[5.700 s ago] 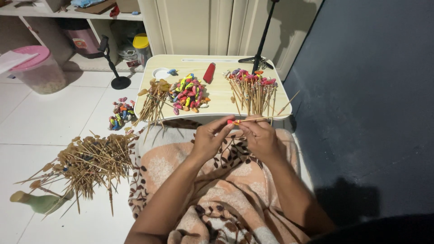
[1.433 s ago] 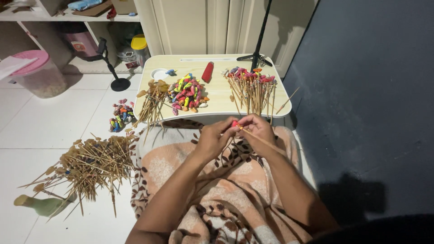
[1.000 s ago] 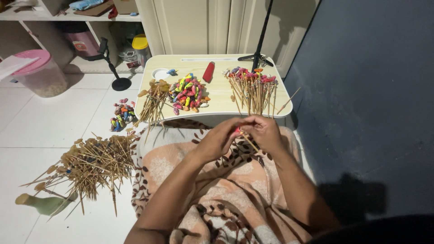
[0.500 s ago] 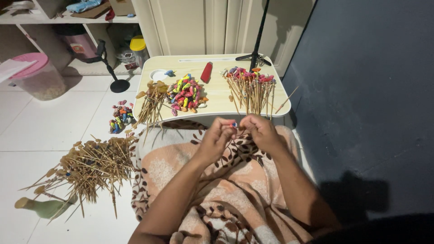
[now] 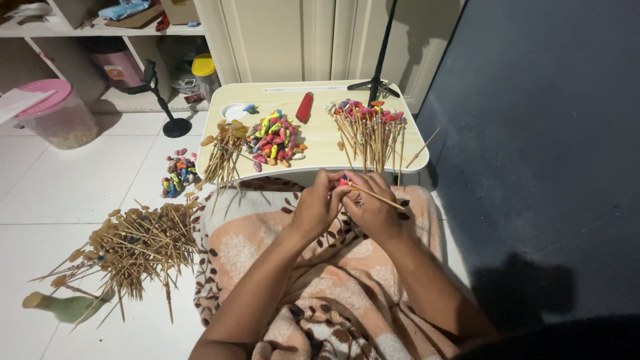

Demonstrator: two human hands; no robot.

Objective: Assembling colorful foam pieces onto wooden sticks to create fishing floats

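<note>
My left hand [image 5: 319,203] and my right hand [image 5: 375,208] meet over my lap, just in front of a small wooden lap table [image 5: 320,143]. Between the fingertips sits a small red balloon [image 5: 344,181] on the end of a thin bamboo stick [image 5: 380,197]; the stick runs right across my right hand. On the table lie a heap of coloured balloons [image 5: 273,139], a bundle of bare sticks [image 5: 223,153] at its left and a bundle of sticks with balloons on their tips [image 5: 370,130] at its right.
A large pile of sticks [image 5: 130,243] lies on the white tile floor at my left, with a green object [image 5: 67,308] beside it and a small balloon heap [image 5: 177,177]. A patterned blanket [image 5: 320,280] covers my lap. A pink-lidded tub [image 5: 57,120] and a black stand [image 5: 377,60] are farther back.
Both hands stayed together over my lap, shifting slightly while working the balloon and stick. The stick now points to the right. The piles have not moved.
</note>
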